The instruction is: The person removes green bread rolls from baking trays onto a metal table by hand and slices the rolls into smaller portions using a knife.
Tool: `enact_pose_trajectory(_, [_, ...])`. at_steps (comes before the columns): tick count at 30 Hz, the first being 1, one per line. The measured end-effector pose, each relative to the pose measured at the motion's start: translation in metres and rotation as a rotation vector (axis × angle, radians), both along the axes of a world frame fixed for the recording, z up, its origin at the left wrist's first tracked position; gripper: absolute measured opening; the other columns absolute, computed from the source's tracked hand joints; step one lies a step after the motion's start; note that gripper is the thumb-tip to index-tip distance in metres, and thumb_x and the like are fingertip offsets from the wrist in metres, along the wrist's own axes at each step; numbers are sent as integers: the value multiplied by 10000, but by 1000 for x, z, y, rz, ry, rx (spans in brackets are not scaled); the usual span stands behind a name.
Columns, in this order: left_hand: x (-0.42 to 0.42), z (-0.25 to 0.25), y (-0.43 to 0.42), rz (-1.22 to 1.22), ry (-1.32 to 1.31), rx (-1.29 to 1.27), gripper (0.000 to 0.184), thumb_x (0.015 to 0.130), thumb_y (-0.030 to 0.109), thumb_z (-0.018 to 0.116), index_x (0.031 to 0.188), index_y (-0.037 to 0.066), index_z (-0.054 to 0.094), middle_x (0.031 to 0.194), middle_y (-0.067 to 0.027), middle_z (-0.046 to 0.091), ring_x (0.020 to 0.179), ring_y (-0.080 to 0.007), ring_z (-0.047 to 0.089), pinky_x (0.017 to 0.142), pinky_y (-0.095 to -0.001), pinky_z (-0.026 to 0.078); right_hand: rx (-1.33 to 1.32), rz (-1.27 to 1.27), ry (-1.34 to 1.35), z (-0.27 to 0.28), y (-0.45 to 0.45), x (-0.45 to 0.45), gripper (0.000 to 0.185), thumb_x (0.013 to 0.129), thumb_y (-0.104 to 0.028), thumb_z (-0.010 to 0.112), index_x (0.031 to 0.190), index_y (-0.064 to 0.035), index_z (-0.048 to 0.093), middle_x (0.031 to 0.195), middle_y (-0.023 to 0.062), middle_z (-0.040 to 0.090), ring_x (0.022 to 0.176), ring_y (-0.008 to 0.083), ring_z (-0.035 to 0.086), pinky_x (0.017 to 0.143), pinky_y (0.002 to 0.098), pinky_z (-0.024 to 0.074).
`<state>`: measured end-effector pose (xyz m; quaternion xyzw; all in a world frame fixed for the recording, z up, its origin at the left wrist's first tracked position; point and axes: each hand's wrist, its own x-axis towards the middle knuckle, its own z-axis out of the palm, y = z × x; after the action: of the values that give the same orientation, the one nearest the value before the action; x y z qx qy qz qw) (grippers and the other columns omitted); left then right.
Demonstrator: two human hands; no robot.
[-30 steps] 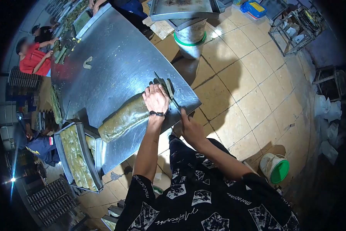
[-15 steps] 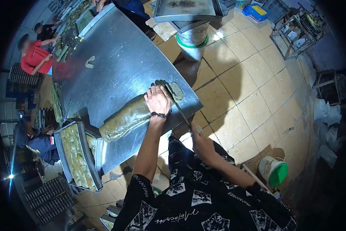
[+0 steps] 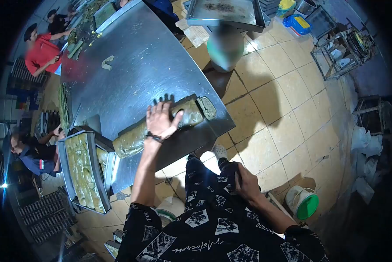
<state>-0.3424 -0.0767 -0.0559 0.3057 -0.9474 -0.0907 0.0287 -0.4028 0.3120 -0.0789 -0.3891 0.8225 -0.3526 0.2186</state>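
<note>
A long, glossy, yellow-green log [image 3: 132,143], maybe dough or something wrapped, lies along the near edge of the metal table [image 3: 135,70]. At its right end stands a cut end slice [image 3: 208,108] with a pale grey-green face. My left hand [image 3: 162,120] rests on top of the log, fingers spread and thumb out to the right. My right hand [image 3: 248,182] is low by my thigh, away from the table, with its fingers curled. A dark knife seems to be in it, but the blade is lost against my black patterned clothes.
Metal trays [image 3: 95,205] of similar green pieces stand at the table's left end. A curved scrap [image 3: 108,62] lies on the table. Several people work at the far left. Stacked pans [image 3: 224,19] are beyond the right edge. A bucket with green [image 3: 308,206] stands on the tiled floor.
My left hand has slid left along the log from its right end and spread its fingers. My right hand has brought the knife down from the cut towards my thigh.
</note>
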Motion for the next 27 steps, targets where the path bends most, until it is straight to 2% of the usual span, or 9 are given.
enact_pose_trajectory(6, [38, 9, -7, 142, -66, 50, 671, 928, 653, 556, 1094, 15, 683, 1111, -182, 671, 1102, -366, 650, 891, -510, 536, -63, -84, 146, -12, -142, -61, 426, 968, -152, 579, 1366, -38, 481, 1143, 281, 592, 957, 483, 644, 790, 540, 535])
enact_pose_trajectory(9, [56, 3, 5, 302, -34, 26, 653, 932, 648, 556, 1088, 27, 682, 1110, -180, 674, 1081, -371, 657, 878, -520, 535, -103, -53, 383, -26, -210, -84, 369, 944, -168, 579, 1299, -75, 541, 1135, 279, 566, 911, 489, 653, 771, 554, 540])
enact_pose_trajectory(12, [80, -7, 10, 475, -9, 37, 617, 932, 639, 565, 1057, 47, 688, 1094, -176, 681, 1067, -370, 660, 852, -514, 541, 69, 58, 379, -23, -263, -104, 339, 944, -182, 592, 1260, -65, 563, 1126, 267, 590, 894, 474, 663, 768, 553, 544])
enact_pose_trajectory(16, [90, -12, 18, 531, 89, -110, 658, 953, 639, 501, 1069, 16, 678, 1098, -186, 673, 1115, -369, 626, 972, -527, 462, 31, 220, 289, -22, -362, -119, 310, 894, -218, 646, 1145, -34, 652, 998, 273, 679, 912, 443, 690, 807, 526, 556])
enact_pose_trajectory(17, [91, -13, 18, 544, 23, 36, 776, 942, 705, 459, 1231, 8, 644, 1212, -221, 639, 1218, -389, 572, 1063, -598, 374, 35, 254, 212, -8, -389, -114, 304, 885, -227, 661, 1114, -27, 673, 993, 281, 688, 931, 438, 693, 823, 516, 557])
enact_pose_trajectory(19, [89, -12, 26, 479, 41, 21, 860, 890, 746, 506, 1316, 4, 590, 1255, -218, 606, 1248, -382, 541, 1109, -602, 327, 66, 324, 48, 29, -448, -106, 338, 851, -262, 712, 1086, -19, 724, 1003, 300, 704, 1009, 426, 694, 885, 471, 556])
enact_pose_trajectory(21, [86, 3, 37, 388, -23, -34, 1009, 815, 808, 542, 1425, 6, 491, 1305, -203, 564, 1277, -380, 508, 1133, -607, 291, -146, 305, -94, 65, -497, -92, 534, 856, -385, 770, 1227, -10, 686, 1116, 277, 709, 1083, 383, 699, 936, 444, 541])
enact_pose_trajectory(23, [88, 6, 35, 342, -67, 11, 1086, 727, 730, 712, 1482, 10, 409, 1328, -187, 544, 1279, -378, 502, 1093, -601, 350, -126, 231, -114, 109, -524, -73, 577, 886, -421, 754, 1295, -25, 657, 1175, 262, 706, 1162, 378, 669, 979, 422, 530])
enact_pose_trajectory(27, [96, -3, 19, 257, -38, 73, 1034, 663, 553, 855, 1447, 14, 451, 1291, -168, 573, 1229, -354, 549, 1028, -541, 430, -214, 329, -101, 112, -502, -66, 407, 919, -355, 709, 1119, -1, 681, 947, 235, 723, 928, 341, 718, 816, 418, 540])
